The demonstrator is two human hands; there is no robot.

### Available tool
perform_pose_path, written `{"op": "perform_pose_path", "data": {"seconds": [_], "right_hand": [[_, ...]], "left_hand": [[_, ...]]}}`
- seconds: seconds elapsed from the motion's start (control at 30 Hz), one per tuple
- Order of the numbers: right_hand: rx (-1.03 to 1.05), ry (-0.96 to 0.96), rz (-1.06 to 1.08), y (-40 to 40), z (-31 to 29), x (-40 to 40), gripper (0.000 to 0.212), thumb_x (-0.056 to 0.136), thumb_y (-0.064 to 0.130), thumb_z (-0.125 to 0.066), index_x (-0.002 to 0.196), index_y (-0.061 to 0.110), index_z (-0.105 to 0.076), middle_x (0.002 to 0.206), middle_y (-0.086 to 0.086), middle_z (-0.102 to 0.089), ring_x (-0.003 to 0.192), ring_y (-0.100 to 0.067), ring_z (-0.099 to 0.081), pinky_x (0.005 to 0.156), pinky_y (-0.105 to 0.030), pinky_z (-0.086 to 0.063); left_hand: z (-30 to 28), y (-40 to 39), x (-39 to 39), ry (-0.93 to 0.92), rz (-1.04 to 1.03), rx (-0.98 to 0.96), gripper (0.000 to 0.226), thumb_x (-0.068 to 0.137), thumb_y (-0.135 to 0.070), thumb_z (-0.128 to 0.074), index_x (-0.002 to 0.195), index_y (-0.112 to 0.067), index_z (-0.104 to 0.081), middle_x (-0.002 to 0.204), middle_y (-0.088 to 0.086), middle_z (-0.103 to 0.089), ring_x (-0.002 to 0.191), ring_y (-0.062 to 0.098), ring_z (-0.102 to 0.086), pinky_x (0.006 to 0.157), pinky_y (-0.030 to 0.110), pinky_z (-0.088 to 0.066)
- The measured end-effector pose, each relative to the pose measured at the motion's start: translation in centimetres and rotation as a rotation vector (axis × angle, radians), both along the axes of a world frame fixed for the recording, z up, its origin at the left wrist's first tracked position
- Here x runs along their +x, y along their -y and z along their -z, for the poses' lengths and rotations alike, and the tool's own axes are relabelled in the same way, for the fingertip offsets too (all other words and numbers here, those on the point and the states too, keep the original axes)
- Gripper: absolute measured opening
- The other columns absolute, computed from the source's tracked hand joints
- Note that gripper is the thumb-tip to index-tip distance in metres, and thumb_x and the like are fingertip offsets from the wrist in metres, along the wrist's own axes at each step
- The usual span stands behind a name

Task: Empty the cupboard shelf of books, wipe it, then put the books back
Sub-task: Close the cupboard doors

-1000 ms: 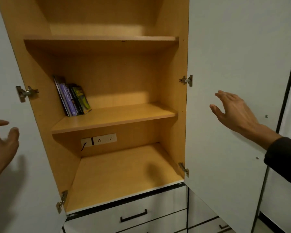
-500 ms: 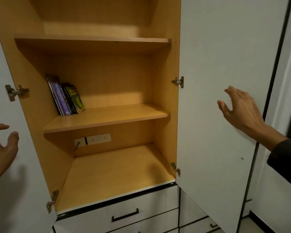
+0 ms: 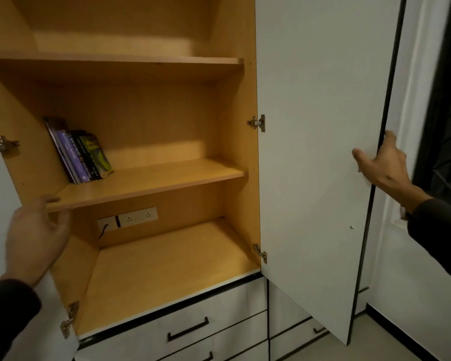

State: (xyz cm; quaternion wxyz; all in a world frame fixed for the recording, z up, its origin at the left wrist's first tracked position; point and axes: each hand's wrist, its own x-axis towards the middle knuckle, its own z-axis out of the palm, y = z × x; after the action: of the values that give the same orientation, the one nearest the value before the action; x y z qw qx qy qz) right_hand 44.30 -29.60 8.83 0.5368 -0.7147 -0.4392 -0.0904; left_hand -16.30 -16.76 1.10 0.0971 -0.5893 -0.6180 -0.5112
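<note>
The wooden cupboard stands with both white doors swung wide. Several books (image 3: pixel 81 155) lean against the left wall on the middle shelf (image 3: pixel 151 182). My left hand (image 3: pixel 35 235) hovers in front of the shelf's left front corner, fingers loosely spread, holding nothing. My right hand (image 3: pixel 383 162) is at the free edge of the right door (image 3: pixel 320 152), thumb on the door's inner face and fingers over the edge.
An upper shelf (image 3: pixel 115 59) and the bottom compartment (image 3: pixel 167 269) hold nothing. A socket strip (image 3: pixel 128 220) with a black cable sits on the back wall. White drawers (image 3: pixel 188 332) with black handles lie below. A dark window (image 3: pixel 448 126) is at the right.
My left hand has moved right and up, from beside the left door to the middle shelf's front corner. My right hand has moved right to the right door's edge.
</note>
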Motion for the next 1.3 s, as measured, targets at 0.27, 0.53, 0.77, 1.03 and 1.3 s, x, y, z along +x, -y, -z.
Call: {"op": "perform_pose_path", "data": {"seconds": [0.27, 0.53, 0.77, 1.03, 1.3], "right_hand": [[0.051, -0.131, 0.012, -1.7, 0.7, 0.9, 0.066, 0.089, 0.041, -0.060, 0.138, 0.004, -0.036, 0.130, -0.022, -0.056, 0.114, -0.039, -0.058, 0.100, -0.045, -0.048], [0.077, -0.120, -0.001, -0.8, 0.6, 1.0, 0.052, 0.099, 0.030, -0.053, 0.140, 0.003, -0.041, 0.128, -0.018, -0.059, 0.082, -0.015, -0.054, 0.076, -0.025, -0.044], [0.170, -0.094, -0.013, -0.2, 1.2, -1.4, 0.039, 0.101, 0.030, -0.049, 0.131, 0.004, -0.051, 0.110, -0.009, -0.064, 0.090, -0.015, -0.057, 0.078, -0.023, -0.042], [0.244, 0.061, 0.006, -1.6, 2.4, -4.5, 0.031, 0.101, 0.032, -0.050, 0.108, 0.005, -0.065, 0.101, -0.008, -0.069, 0.083, -0.012, -0.058, 0.073, -0.025, -0.045], [0.272, 0.170, -0.006, -2.5, 3.1, -7.7, 0.041, 0.098, 0.042, -0.052, 0.108, 0.004, -0.066, 0.099, -0.011, -0.068, 0.082, -0.017, -0.061, 0.067, -0.027, -0.049]], "left_hand": [[-1.6, 1.5, 16.8, -0.153, 0.353, -0.113, 0.040, 0.097, -0.038, -0.053, 0.131, -0.018, -0.050, 0.128, 0.011, -0.057, 0.112, 0.029, -0.060, 0.097, 0.050, -0.049], [-1.6, 4.2, 35.8, -0.161, 0.806, -0.142, 0.040, 0.100, -0.035, -0.049, 0.137, -0.020, -0.046, 0.147, 0.002, -0.044, 0.137, 0.016, -0.035, 0.107, 0.028, -0.028], [-0.4, 6.1, 43.1, -0.194, 0.954, -0.163, 0.046, 0.100, -0.035, -0.048, 0.141, -0.013, -0.044, 0.145, 0.004, -0.047, 0.136, 0.018, -0.040, 0.107, 0.031, -0.036], [0.0, 5.5, 43.9, -0.182, 0.967, -0.137, 0.049, 0.099, -0.039, -0.049, 0.141, -0.014, -0.044, 0.145, 0.004, -0.049, 0.134, 0.018, -0.043, 0.105, 0.031, -0.039], [0.4, 4.8, 41.8, -0.183, 1.000, -0.120, 0.059, 0.096, -0.051, -0.051, 0.143, -0.016, -0.041, 0.145, 0.003, -0.048, 0.134, 0.018, -0.044, 0.107, 0.035, -0.042]]}}
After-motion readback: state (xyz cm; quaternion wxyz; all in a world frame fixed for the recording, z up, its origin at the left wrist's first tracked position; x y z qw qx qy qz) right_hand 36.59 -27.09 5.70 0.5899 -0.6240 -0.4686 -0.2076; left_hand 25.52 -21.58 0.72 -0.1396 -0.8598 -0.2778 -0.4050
